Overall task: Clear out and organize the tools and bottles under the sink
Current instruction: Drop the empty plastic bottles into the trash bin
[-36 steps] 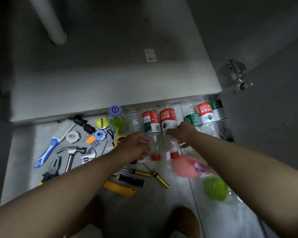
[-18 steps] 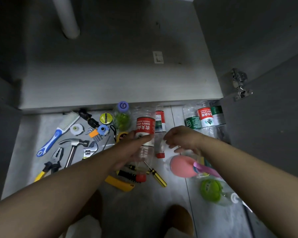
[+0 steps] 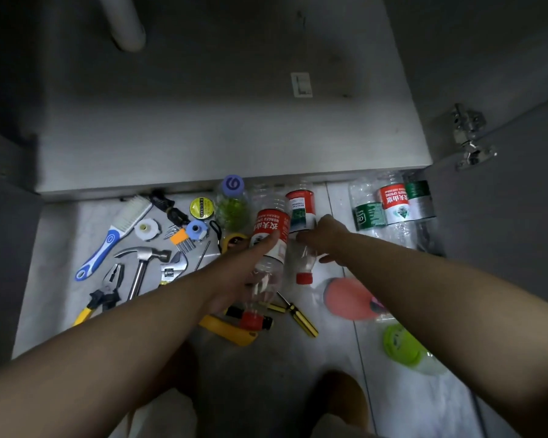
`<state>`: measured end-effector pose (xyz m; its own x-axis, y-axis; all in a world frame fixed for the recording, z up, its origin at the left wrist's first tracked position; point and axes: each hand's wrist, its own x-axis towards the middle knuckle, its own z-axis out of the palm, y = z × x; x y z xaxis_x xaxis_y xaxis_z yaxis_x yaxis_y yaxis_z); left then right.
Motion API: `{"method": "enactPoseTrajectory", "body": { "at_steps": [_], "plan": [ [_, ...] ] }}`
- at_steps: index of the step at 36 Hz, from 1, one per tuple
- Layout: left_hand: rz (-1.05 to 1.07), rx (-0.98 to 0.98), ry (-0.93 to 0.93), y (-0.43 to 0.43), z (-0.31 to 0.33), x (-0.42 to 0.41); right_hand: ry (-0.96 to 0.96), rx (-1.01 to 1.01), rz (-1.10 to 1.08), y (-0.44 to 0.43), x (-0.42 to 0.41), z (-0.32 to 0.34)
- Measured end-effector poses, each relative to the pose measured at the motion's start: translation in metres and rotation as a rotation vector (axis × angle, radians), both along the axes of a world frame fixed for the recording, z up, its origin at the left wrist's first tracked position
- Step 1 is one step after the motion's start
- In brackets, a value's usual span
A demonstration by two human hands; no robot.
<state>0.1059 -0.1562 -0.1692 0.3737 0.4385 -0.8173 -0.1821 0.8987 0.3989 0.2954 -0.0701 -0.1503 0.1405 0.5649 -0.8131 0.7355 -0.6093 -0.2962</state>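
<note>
Plastic bottle (image 3: 274, 222) is gripped by left hand (image 3: 236, 279); right hand (image 3: 325, 238) is spread beside second bottle (image 3: 301, 213). Tools (image 3: 141, 256) are already grouped centre-left; bottle-sorting is judged unfinished.

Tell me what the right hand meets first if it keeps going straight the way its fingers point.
The right hand would first meet the bottle lying on the floor; its fingertips look nearly on it, though depth is unclear. Past that is the lifted bottle in the left hand.
</note>
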Motion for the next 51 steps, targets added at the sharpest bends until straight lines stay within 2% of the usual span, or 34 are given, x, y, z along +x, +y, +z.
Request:
{"method": "enactPoseTrajectory", "body": {
  "at_steps": [5,9,14,18,22,26,29,33,36,40,43,46,48,51],
  "plan": [
    [-0.019,-0.013,-0.01,-0.001,0.022,0.006,0.074,-0.055,-0.1,0.0,0.02,0.034],
    [-0.15,0.051,-0.018,0.009,0.069,0.013,0.125,-0.032,-0.241,-0.003,0.039,0.086],
    [-0.446,0.245,-0.01,0.045,0.163,0.032,0.109,0.016,-0.303,-0.017,0.074,0.175],
    [-0.631,0.469,0.112,0.061,0.24,0.061,0.138,0.156,-0.34,-0.047,0.107,0.245],
    [-0.669,0.567,0.162,0.044,0.298,0.099,0.066,0.327,-0.246,-0.104,0.139,0.315],
    [-0.781,0.631,0.166,0.004,0.338,0.143,-0.14,0.45,-0.143,-0.176,0.178,0.372],
    [-0.847,0.65,0.194,-0.035,0.351,0.177,-0.241,0.418,-0.087,-0.232,0.209,0.406],
    [-0.955,0.615,0.165,-0.089,0.361,0.224,-0.25,0.356,-0.08,-0.306,0.248,0.436],
    [-1.075,0.546,0.132,-0.128,0.368,0.254,-0.251,0.321,-0.084,-0.361,0.273,0.446],
    [-1.125,0.507,0.065,-0.174,0.368,0.284,-0.283,0.248,-0.075,-0.421,0.296,0.438],
    [-0.989,0.567,0.026,-0.197,0.353,0.291,-0.321,0.196,-0.06,-0.451,0.306,0.409],
    [-0.828,0.591,0.108,-0.207,0.334,0.288,-0.384,0.145,-0.049,-0.467,0.309,0.366],
    [-0.811,0.611,0.171,-0.207,0.328,0.287,-0.409,0.125,-0.04,-0.472,0.307,0.336],
    [-0.817,0.625,0.144,-0.206,0.326,0.289,-0.429,0.102,-0.036,-0.474,0.303,0.293]
  ]
}}
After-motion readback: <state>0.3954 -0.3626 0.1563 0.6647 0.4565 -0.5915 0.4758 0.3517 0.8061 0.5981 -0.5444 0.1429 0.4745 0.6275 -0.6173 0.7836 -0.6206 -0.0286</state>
